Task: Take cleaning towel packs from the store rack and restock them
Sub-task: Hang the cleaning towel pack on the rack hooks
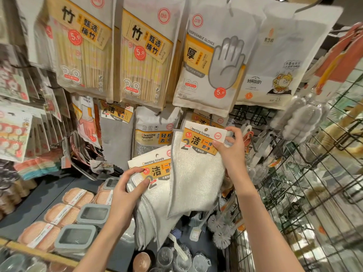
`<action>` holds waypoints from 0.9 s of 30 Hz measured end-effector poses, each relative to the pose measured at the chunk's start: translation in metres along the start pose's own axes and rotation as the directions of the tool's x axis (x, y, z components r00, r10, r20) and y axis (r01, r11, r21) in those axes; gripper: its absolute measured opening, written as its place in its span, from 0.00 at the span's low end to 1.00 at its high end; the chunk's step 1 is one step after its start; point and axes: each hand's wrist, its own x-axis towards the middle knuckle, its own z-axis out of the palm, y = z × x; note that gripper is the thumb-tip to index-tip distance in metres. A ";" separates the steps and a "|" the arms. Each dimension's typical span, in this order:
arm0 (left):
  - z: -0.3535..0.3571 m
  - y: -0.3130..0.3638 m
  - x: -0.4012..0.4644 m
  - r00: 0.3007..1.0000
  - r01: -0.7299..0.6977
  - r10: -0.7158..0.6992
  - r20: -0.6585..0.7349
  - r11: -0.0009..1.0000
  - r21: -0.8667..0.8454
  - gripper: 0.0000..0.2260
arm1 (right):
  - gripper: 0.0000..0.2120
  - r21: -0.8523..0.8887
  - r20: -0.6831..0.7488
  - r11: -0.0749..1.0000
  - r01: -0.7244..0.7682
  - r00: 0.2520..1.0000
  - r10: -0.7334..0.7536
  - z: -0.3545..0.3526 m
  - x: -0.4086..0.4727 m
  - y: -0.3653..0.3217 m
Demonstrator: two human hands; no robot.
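My right hand (230,150) pinches the card header of a white cleaning towel pack (196,173), holding it up in front of the rack. Behind it another cleaning towel pack (206,119) still hangs on a peg, mostly hidden. My left hand (130,183) grips a stack of cleaning towel packs (155,197) lower down, thumb on the orange label, the cloths drooping below.
Chopstick packs (82,50), disposable glove packs (212,61) and a cleaning sponge pack (155,132) hang on the rack. A shelf (49,191) below holds sponges (59,213) and grey boxes (92,213). A wire grid rack (314,183) with brushes stands at the right.
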 end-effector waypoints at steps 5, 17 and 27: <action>-0.001 0.002 0.000 1.000 -0.013 0.013 -0.002 0.999 0.039 0.11 | 0.22 0.021 -0.089 1.000 0.021 0.996 -0.019 0.000 -0.001 0.004; -0.003 0.004 -0.001 1.000 0.018 -0.018 -0.007 0.999 0.047 0.11 | 0.08 -0.131 -0.038 0.990 0.060 0.997 -0.065 0.004 0.016 0.018; -0.008 -0.001 0.000 1.000 0.018 -0.018 -0.016 1.000 0.021 0.13 | 0.11 -0.252 0.028 0.967 0.038 0.999 -0.032 0.006 0.051 0.029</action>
